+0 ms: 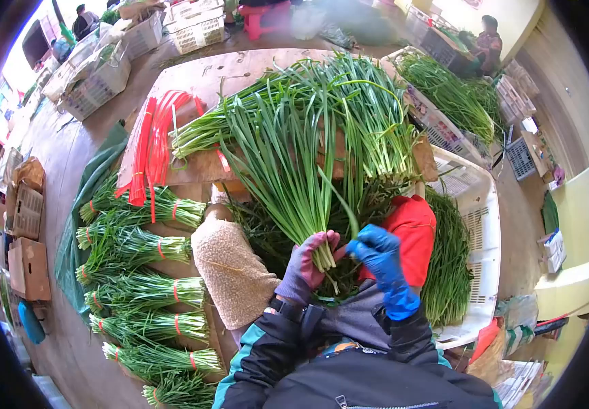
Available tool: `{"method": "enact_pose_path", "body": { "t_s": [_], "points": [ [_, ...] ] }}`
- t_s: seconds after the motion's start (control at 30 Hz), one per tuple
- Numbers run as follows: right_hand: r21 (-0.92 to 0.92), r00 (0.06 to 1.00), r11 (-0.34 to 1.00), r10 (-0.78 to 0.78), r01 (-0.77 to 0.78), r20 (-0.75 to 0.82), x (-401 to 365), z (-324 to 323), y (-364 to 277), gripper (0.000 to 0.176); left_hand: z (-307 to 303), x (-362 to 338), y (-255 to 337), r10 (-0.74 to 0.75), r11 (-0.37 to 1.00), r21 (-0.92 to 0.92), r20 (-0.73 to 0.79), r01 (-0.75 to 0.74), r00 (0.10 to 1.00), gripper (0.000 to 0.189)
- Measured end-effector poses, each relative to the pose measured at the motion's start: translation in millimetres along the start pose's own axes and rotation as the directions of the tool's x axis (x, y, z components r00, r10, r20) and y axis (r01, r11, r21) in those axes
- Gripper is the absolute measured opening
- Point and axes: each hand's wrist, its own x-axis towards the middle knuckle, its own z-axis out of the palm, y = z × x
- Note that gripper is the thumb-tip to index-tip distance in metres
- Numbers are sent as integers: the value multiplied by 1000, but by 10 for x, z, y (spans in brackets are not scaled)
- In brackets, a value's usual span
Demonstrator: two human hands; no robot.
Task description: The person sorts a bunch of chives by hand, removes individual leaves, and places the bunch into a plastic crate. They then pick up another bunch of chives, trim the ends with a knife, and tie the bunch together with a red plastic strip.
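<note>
My left hand [306, 267], in a purple and grey glove, is wrapped round the lower stems of a bunch of garlic chives [294, 184]. The cut white ends poke out below the fingers and the leaves fan upward over the board. Just right of it, my right hand [379, 262], in a blue rubber glove, is pinched on a single chive leaf [346, 210] that bends away from the bunch. More loose chives [376, 116] lie on the wooden board [202, 71] ahead. Loose leaves [260, 228] sit in my lap area, partly hidden.
Red plastic ties [165, 129] hang over the board's left edge. Several tied chive bundles [165, 290] are stacked at my left. A white basket [485, 225] with chives is on my right, a crate of chives [444, 88] beyond. Other people [489, 44] sit farther back.
</note>
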Motion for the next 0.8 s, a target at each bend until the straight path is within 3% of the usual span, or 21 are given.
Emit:
{"method": "enact_pose_path", "body": {
  "t_s": [0.07,0.13,0.23,0.3,0.33,0.37,0.43,0.47,0.53,0.6,0.63,0.7,0.8],
  "points": [
    [50,980,985,168,-163,-109,54,-271,-319,9,26,31,34,-56,993,-96,100,66,993,10],
    [-99,949,981,135,-169,-285,78,-612,-527,9,50,34,52,-61,991,-109,116,74,991,9],
    [-164,923,964,141,-211,-358,-65,-1155,-350,9,84,47,65,-61,989,-125,150,80,987,9],
    [-209,931,929,246,-306,-271,-201,-1268,-142,10,73,71,72,-59,985,-149,163,83,985,11],
    [-255,960,951,107,-175,-259,-309,-1229,111,12,75,69,75,-62,985,-150,160,86,985,11],
    [-256,960,951,107,-176,-260,-413,-1197,174,12,98,70,86,-64,981,-171,166,92,984,10],
    [-708,988,700,152,-93,21,-554,-1082,225,16,160,70,112,-66,977,-191,172,99,983,11],
    [-708,988,700,154,-94,20,-537,-984,155,16,197,63,124,-59,976,-197,169,92,984,12],
    [-661,920,743,325,-106,218,-493,-728,-72,24,259,48,131,-61,974,-204,163,94,985,14],
    [-551,890,821,354,-148,289,-453,-485,-76,30,279,70,127,-66,975,-197,162,98,985,15],
    [-554,890,820,354,-147,288,-426,-314,-73,30,280,72,130,-64,978,-189,151,92,986,17],
    [-569,910,822,212,31,356,-383,-48,-43,30,249,97,116,-74,973,-204,168,108,983,21],
    [-551,917,833,176,55,357,-349,-11,115,22,237,91,157,-57,972,-209,228,106,972,32]
  ]
}}
